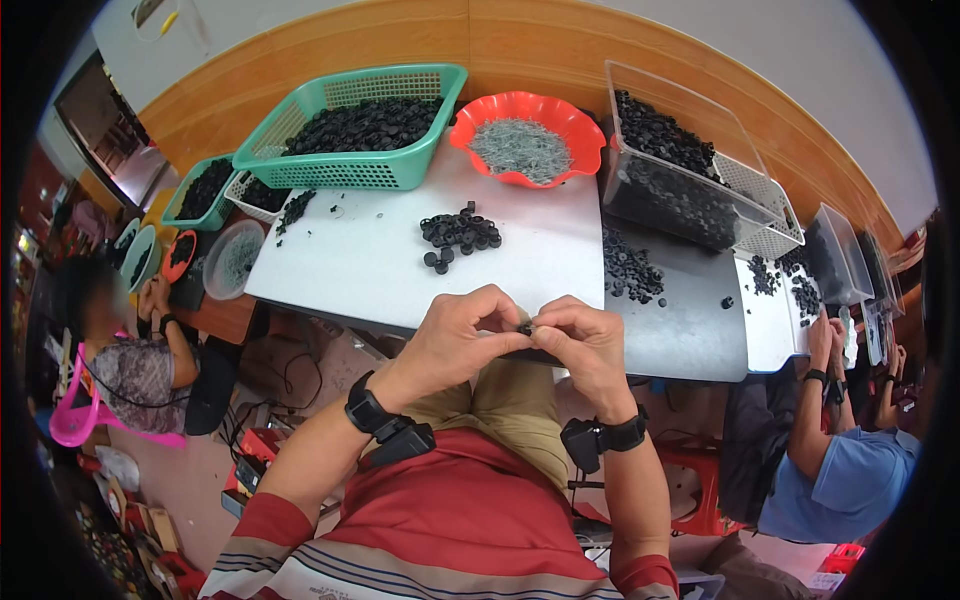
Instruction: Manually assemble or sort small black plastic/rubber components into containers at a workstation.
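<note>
From far away, I see the left fingers point(507, 343) and right fingers point(558, 342) pinched tight on a small dark piece point(526, 328) held between their tips. Past them, little black caps point(460, 232) sit on the white bench point(350, 260). Farther on, a green basket point(395, 177) holds black parts, a red bowl point(586, 130) holds thin gray bits, and rightward a clear bin point(645, 160) holds black bits.
</note>
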Motion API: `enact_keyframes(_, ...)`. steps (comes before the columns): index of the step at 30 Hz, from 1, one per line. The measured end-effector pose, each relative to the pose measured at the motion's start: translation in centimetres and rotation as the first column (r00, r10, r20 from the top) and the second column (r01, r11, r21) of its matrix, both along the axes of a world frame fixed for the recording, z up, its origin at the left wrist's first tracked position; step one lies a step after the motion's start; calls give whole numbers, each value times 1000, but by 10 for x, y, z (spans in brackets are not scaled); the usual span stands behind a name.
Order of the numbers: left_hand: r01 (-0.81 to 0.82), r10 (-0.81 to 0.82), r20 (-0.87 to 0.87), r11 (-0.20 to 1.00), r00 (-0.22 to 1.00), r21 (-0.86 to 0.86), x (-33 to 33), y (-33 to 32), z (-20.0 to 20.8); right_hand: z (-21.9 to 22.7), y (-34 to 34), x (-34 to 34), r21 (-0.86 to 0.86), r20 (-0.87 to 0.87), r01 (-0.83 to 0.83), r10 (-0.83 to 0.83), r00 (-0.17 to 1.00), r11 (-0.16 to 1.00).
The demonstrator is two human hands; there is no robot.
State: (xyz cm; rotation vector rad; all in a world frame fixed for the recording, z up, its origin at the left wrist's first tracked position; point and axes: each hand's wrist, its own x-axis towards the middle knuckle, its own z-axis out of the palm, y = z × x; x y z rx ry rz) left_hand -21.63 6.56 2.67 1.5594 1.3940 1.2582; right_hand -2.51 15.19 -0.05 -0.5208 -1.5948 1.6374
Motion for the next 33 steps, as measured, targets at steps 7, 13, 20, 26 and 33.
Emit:
enact_keyframes(7, -23, 23, -65, 1000, 998, 1, 1, -2, 3, -1, 1, 1, 12, 9, -13, 13, 1000, 1000)
enact_keyframes(13, -37, 42, -69, 996, 997, 75, 0, -4, -4, -3, 0, 2, 16, 12, -25, 25, 1000, 1000)
enact_keyframes(20, -66, 72, -68, 995, 995, 76, 1, -9, -5, -4, -1, 1, 31, 10, -32, 32, 999, 999)
enact_keyframes(26, -64, 74, -98, 993, 992, 96, 1, -12, -4, -3, -3, 1, 55, 28, -27, 26, 999, 998)
enact_keyframes(33, -84, 104, -180, 990, 978, 111, 4, -15, 1, -6, -3, 1, 72, 46, -27, 24, 999, 997)
